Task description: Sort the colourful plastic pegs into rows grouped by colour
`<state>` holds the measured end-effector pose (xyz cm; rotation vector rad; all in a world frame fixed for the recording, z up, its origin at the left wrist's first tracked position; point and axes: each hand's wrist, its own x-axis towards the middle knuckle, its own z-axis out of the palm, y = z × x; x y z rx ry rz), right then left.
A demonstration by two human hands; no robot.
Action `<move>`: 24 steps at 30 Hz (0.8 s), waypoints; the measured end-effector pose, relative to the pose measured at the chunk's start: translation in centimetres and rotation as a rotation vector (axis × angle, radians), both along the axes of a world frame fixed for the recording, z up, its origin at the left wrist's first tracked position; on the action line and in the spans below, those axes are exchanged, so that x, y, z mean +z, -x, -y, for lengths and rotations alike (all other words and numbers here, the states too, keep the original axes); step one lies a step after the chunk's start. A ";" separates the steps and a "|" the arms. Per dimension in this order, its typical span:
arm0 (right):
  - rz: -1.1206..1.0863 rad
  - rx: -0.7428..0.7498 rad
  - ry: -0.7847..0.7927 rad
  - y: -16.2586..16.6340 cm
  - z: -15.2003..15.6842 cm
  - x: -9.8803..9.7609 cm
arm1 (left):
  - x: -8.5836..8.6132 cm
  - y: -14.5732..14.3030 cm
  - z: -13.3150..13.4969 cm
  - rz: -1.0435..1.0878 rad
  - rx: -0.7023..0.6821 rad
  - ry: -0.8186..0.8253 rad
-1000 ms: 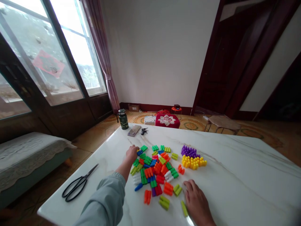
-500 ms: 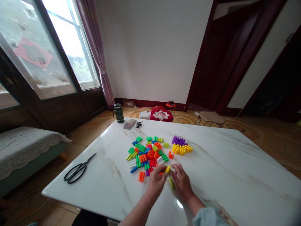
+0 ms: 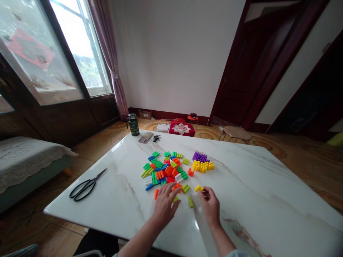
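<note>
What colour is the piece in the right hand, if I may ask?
The piece is yellow, clearest in head view.

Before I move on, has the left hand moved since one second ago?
Yes. Judged against the phone, the left hand has come away from it, toward the near side of the table.

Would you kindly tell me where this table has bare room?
The widest bare stretch lies right of the yellow cluster and the right hand. A smaller one lies between the scissors and the coloured pieces. It is crowded among those pieces, by the left hand, and at the far-left corner, with flask, phone and keys.
</note>
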<state>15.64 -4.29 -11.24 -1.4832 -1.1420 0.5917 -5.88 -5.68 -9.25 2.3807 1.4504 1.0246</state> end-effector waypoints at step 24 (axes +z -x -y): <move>0.303 -0.266 -0.054 -7.5 -13.7 -3.6 | -4.0 3.8 -1.3 -0.409 0.165 -0.158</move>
